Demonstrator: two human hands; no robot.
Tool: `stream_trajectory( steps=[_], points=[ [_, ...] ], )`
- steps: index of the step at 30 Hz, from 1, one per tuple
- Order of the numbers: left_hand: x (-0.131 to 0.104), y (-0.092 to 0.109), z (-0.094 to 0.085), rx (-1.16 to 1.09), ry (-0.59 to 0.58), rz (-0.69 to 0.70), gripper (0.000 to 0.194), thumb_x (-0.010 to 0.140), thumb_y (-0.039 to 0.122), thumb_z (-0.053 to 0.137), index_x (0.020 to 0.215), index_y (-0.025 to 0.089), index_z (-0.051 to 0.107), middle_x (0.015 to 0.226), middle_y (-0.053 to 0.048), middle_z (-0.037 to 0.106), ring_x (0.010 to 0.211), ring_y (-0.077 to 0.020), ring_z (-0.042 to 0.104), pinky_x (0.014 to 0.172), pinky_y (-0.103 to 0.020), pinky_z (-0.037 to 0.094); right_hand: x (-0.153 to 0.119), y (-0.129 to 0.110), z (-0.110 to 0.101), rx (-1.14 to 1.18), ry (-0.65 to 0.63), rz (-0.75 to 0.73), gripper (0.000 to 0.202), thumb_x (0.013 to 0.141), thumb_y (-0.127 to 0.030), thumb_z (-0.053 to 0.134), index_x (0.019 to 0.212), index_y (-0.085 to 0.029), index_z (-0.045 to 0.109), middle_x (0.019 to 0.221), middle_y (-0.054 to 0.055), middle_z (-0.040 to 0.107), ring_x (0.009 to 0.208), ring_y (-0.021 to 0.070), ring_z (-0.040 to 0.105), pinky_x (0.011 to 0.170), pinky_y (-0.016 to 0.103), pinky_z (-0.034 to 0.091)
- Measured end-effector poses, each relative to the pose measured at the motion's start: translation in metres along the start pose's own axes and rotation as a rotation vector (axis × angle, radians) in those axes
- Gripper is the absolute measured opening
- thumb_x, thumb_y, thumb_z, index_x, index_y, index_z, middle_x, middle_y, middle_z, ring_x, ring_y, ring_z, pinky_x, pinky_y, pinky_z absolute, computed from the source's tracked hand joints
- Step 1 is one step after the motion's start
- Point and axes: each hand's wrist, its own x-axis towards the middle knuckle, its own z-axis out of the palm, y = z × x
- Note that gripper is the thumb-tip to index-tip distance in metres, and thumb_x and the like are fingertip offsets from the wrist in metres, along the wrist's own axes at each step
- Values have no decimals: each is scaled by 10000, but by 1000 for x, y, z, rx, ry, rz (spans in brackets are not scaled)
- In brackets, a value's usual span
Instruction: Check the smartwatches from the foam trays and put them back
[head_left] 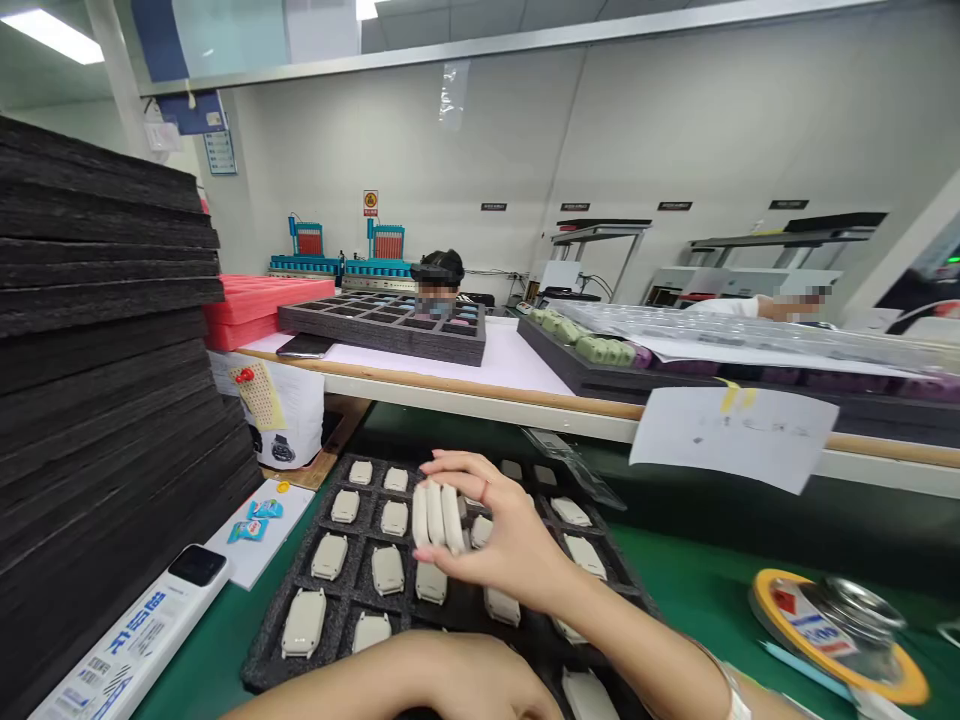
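Observation:
My right hand [499, 520] is closed, thumb below and fingers above, around a short row of cream watch cases [436, 518] standing side by side. They are held above a black foam tray [259, 645], whose compartments hold more cream watch cases [304, 622] lying flat. Low in the view, my left hand [487, 680] is bent in over the near part of the tray. Its fingers are mostly hidden or cut off by the bottom edge, so what it touches cannot be seen.
A tall stack of black foam trays [97, 380] rises at the left, beside a white power bank [142, 640] and candies [251, 525]. At the right lie a tape roll [772, 600] and a light-blue pen [806, 670]. A shelf edge [480, 405] crosses above; people are beyond.

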Motion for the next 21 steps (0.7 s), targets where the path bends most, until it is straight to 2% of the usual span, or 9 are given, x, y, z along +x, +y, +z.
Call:
stream_trajectory(
  steps=[2,4,6,8,10,12,16,18,21],
  points=[
    [-4,6,4,-209,62,-36,118,777,256,610,678,191,613,520,59,544,376,-102,470,459,-233,389,-25,-11,-17,14,93,-121,546,616,-277,851,1118,-213,645,1167,100,661,1186,280,568,1005,424,472],
    [-9,15,7,-491,244,18,243,800,382,574,699,166,624,528,27,549,393,-111,475,483,-258,415,-44,-19,-31,-13,149,-188,596,616,-222,840,1167,-235,613,1143,88,672,1154,279,584,984,426,485],
    [-18,27,8,-730,509,143,316,779,458,602,804,148,652,617,0,595,525,-128,549,587,-270,456,-57,-24,-41,-22,196,-202,607,631,-213,825,1189,-253,589,1111,75,690,1102,276,613,962,425,499],
    [-30,41,8,-927,614,251,422,844,521,533,1027,158,647,826,-43,671,762,-167,627,731,-291,476,-66,-25,-48,-7,227,-179,590,654,-247,819,1193,-267,580,1087,67,707,1037,267,647,930,412,523],
    [-41,53,10,-1057,572,324,534,898,602,443,1154,166,615,944,-78,690,900,-204,641,806,-330,478,-73,-24,-52,9,221,-137,574,666,-272,821,1190,-278,586,1091,61,716,1001,254,671,899,383,549],
    [-49,62,14,-1064,572,375,581,897,632,454,1208,162,597,1010,-106,692,973,-229,638,881,-379,471,-78,-23,-54,25,178,-73,623,667,-241,825,1235,-287,571,1141,60,709,1018,245,678,891,357,567],
    [-52,66,25,-1007,693,356,579,883,626,497,1235,176,590,1101,-116,671,1055,-243,610,958,-421,453,-84,-25,-53,157,73,87,953,690,-94,768,1485,-327,298,1272,46,657,1089,200,665,717,224,615],
    [-52,65,28,-968,710,334,562,893,618,484,1245,192,588,1137,-106,653,1077,-235,595,958,-408,456,-85,-27,-53,188,59,74,1014,697,-58,744,1517,-332,216,1304,36,640,1131,183,646,785,214,605],
    [-54,64,27,-935,677,322,544,890,610,500,1245,207,587,1136,-88,642,1052,-216,592,921,-371,466,-87,-29,-54,180,60,19,977,714,-84,755,1512,-321,242,1312,32,638,1198,180,610,1003,258,513]
  ],
)
